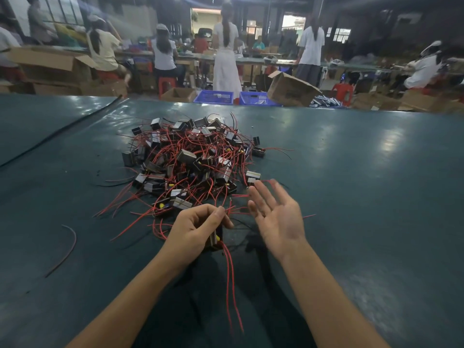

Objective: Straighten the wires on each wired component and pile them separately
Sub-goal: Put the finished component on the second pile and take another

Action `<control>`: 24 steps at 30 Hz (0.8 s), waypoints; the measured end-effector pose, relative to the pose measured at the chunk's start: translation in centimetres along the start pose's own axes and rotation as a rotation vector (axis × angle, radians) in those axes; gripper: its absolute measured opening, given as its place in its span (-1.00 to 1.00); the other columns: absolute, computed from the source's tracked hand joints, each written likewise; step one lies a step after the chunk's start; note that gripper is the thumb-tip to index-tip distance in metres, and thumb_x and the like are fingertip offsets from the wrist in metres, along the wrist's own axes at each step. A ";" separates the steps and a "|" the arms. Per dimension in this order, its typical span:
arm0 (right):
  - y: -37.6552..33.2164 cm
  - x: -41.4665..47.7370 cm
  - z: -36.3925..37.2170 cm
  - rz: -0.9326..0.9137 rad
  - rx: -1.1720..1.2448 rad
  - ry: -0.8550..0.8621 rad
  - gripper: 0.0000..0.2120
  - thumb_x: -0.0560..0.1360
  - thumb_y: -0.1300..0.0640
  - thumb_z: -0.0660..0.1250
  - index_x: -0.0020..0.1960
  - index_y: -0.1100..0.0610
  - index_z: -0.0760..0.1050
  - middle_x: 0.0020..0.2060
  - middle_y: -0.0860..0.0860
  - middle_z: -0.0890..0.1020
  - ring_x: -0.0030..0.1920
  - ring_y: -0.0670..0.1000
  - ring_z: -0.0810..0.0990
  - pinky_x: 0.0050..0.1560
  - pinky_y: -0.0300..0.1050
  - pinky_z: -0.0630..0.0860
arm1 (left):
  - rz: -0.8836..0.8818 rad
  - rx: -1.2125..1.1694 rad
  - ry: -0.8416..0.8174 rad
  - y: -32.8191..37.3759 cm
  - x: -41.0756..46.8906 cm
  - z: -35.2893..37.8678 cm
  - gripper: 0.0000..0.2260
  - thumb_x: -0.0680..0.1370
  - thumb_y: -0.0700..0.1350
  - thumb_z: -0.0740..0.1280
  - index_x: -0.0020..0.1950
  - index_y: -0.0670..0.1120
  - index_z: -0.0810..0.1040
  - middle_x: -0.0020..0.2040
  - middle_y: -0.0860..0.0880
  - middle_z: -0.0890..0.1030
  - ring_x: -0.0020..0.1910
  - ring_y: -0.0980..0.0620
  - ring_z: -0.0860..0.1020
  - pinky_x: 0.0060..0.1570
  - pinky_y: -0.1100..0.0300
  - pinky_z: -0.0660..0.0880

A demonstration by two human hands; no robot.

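One wired component (216, 238) sits clamped in the grip of the left hand (198, 227) near the tangled heap (190, 162) on the table (351, 172), its red wires (229, 272) trailing free for straightening, while the right hand (276, 217) hovers spread and empty.

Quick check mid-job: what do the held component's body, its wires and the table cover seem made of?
Component in the left hand: dark body with a pale, metallic-looking edge, probably plastic and metal; mostly hidden. Wires: thin red matte insulation, likely plastic; they trail in loose curves. Table cover: dark green glossy sheet, perhaps vinyl; it mirrors the lights.
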State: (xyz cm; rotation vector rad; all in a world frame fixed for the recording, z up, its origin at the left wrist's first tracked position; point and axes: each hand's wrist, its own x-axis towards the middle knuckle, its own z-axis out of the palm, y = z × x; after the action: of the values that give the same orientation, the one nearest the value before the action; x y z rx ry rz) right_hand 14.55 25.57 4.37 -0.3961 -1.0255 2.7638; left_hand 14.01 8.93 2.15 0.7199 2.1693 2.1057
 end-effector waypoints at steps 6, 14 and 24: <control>1.8 -2.7 0.0 -0.205 -0.452 -0.182 -0.74 0.58 0.26 0.28 0.24 0.09 0.43 -0.02 0.04 0.72 0.01 0.04 0.69 -0.05 -0.13 0.63 | 0.012 -0.047 0.016 0.1 0.1 0.2 -0.75 0.54 -0.03 0.25 -0.22 -0.05 0.66 -0.24 -0.03 0.69 -0.25 0.14 0.64 -0.20 0.38 0.50; 2.3 -3.6 -0.1 -0.292 -0.554 -0.277 -0.84 0.56 0.30 0.28 -0.02 0.17 0.64 -0.18 0.06 0.72 -0.14 -0.01 0.69 -0.12 -0.24 0.61 | -0.018 -0.073 -0.003 -0.4 0.0 0.1 -0.76 0.56 -0.01 0.26 -0.09 -0.13 0.64 -0.16 -0.16 0.68 -0.17 -0.07 0.66 -0.16 0.22 0.59; 0.9 -2.4 -1.8 -0.425 -0.650 -0.164 -0.96 0.49 0.21 0.42 -0.11 0.12 0.64 -0.28 0.01 0.71 -0.28 -0.12 0.64 -0.27 -0.30 0.54 | -0.030 -0.107 0.200 -0.7 0.2 0.7 -0.70 0.51 0.07 0.22 -0.13 -0.16 0.54 -0.19 -0.10 0.69 -0.25 0.01 0.66 -0.33 0.28 0.55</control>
State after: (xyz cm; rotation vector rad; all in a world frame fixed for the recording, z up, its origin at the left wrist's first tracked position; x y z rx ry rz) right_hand 17.36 25.42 2.87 -0.0105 -1.8018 2.0654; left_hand 13.83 9.71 1.49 0.4843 2.1218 2.3488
